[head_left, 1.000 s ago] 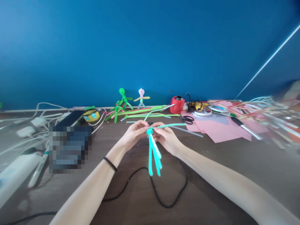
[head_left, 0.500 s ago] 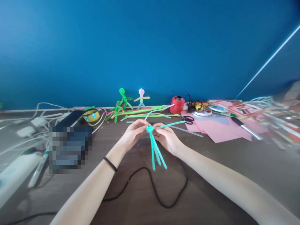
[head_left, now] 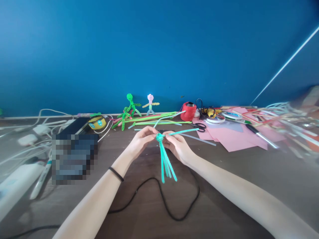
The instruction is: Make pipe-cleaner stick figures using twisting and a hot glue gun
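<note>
My left hand [head_left: 141,141] and my right hand [head_left: 177,145] meet above the brown table [head_left: 239,179], both pinching a bundle of turquoise pipe cleaners [head_left: 165,161] at its knotted top. Several strands hang down toward me. One turquoise strand [head_left: 183,131] sticks out to the right, and a pale one [head_left: 165,118] curves up and away. A black band sits on my left wrist.
A green pipe-cleaner figure [head_left: 129,107] and a pink-headed one [head_left: 150,103] stand at the blue wall. Loose pipe cleaners [head_left: 149,120], red twine [head_left: 188,111], scissors [head_left: 199,126], pink paper [head_left: 229,136] and craft clutter lie far right. White cables [head_left: 30,132] lie left; a black cord [head_left: 171,209] loops nearby.
The hanging strands swung from straight down to angled right, and the knot rose slightly. Both hands stayed pinched at the top of the bundle.
</note>
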Demonstrator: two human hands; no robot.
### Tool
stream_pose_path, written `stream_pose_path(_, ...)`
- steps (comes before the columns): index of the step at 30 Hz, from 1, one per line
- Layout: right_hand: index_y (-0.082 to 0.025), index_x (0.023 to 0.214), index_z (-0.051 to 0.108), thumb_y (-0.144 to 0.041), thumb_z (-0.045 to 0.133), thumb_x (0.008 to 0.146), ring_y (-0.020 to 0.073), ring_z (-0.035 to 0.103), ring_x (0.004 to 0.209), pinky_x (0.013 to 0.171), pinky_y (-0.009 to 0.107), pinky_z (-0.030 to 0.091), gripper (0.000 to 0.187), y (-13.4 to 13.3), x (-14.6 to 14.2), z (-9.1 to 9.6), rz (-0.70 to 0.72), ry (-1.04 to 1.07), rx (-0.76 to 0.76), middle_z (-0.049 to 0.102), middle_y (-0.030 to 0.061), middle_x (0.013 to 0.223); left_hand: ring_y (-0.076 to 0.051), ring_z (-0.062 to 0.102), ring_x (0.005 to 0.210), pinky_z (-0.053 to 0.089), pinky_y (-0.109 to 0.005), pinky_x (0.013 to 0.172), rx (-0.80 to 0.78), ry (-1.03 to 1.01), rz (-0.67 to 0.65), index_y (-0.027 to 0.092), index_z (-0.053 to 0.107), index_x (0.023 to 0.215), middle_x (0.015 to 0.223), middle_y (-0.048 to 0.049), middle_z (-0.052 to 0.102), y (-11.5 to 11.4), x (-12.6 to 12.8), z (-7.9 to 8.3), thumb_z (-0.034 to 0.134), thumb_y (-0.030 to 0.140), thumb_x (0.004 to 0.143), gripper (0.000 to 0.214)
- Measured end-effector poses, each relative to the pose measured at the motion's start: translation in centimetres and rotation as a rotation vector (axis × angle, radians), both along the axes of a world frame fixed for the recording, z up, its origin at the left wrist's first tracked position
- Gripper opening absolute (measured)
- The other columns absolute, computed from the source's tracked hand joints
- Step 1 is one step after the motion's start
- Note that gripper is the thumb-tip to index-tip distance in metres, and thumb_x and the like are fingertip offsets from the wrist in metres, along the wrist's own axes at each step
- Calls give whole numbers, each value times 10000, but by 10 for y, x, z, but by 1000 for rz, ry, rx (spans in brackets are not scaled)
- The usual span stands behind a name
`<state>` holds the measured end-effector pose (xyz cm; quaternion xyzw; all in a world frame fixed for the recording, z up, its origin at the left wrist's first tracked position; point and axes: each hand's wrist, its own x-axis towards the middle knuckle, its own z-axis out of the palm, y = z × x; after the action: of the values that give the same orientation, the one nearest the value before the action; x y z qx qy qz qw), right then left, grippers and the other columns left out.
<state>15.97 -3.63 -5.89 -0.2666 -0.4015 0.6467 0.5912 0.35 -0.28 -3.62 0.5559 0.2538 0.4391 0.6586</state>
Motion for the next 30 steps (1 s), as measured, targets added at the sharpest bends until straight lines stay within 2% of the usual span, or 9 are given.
stream_pose_path(4,-182,749,613,-332,659,678,147,579,677,662,323,464,172,1,0,2,3,7,-2,601,-7,636,-147,572,765,436,-310,754,-51,-37,0,152,584,759,804,-21,612,1,-1,-3,636,192,696,91)
stream_pose_path(9,-180,749,617,-349,651,675,154,586,666,652,327,472,187,3,0,0,4,-18,9,596,-6,614,-156,579,744,442,-316,758,-85,17,9,137,618,757,762,-34,628,1,-1,-2,642,224,690,112)
stream_pose_path(15,-189,767,611,-346,611,718,177,599,717,651,335,483,165,2,1,-4,22,-90,54,603,6,646,-139,564,651,430,-275,654,-97,95,35,128,634,705,704,-38,632,0,-1,1,661,274,664,154)
stream_pose_path(20,-188,788,615,-341,595,738,178,605,717,666,345,487,163,2,1,-4,26,-149,80,606,13,664,-136,568,642,436,-274,640,-152,86,37,135,603,650,690,-19,624,-1,0,3,672,246,640,131)
stream_pose_path(30,-191,770,632,-340,619,716,199,620,767,683,356,495,159,0,0,-2,17,-104,50,633,25,678,-126,566,639,441,-251,607,-226,17,84,130,592,606,673,-13,607,1,2,0,667,189,602,96)
